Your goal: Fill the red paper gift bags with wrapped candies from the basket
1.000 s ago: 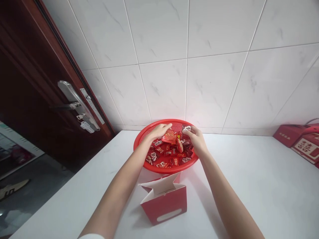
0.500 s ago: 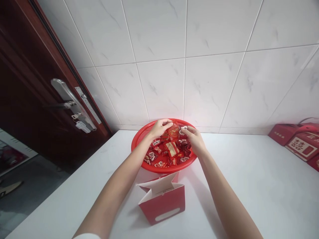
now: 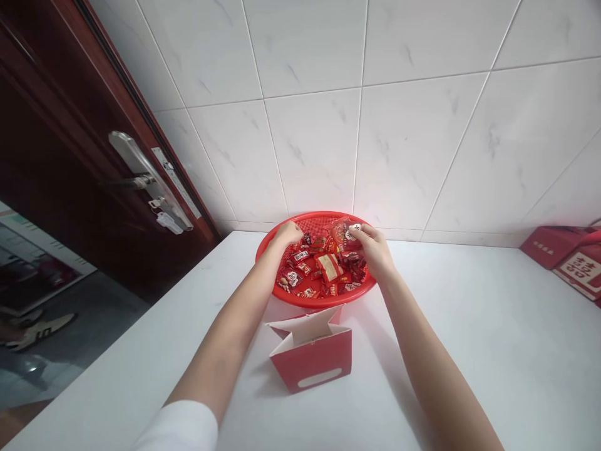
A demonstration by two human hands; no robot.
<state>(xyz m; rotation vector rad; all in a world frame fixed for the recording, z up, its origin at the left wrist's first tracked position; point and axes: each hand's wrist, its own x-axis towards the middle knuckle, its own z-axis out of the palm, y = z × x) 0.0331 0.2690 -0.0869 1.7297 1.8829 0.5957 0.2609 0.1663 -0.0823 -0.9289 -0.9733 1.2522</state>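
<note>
A round red plastic mesh basket (image 3: 315,220) stands on the white table, heaped with several small red-wrapped sweets (image 3: 300,275). My right hand (image 3: 374,247) is over the basket's back right, its fingers pinching a shiny red packet (image 3: 342,232) against the rim. My left hand (image 3: 287,234) rests at the back left, fingers curled down among the sweets; whatever they hold is hidden. A larger red and gold packet (image 3: 328,266) lies mid-basket. In front of the basket, between my forearms, stands an open red paper gift bag (image 3: 310,360) with a white inside.
White tiles (image 3: 300,150) rise behind the table. A dark wooden door with a metal handle (image 3: 141,175) stands at the left, beyond the table's edge, with a shoe (image 3: 42,332) on the floor below. Red boxes with white-panelled lids (image 3: 575,269) sit at the right.
My left hand has moved left, away from my right hand, and down into the basket. The shiny red packet now sits in my right hand's fingers, near the rim.
</note>
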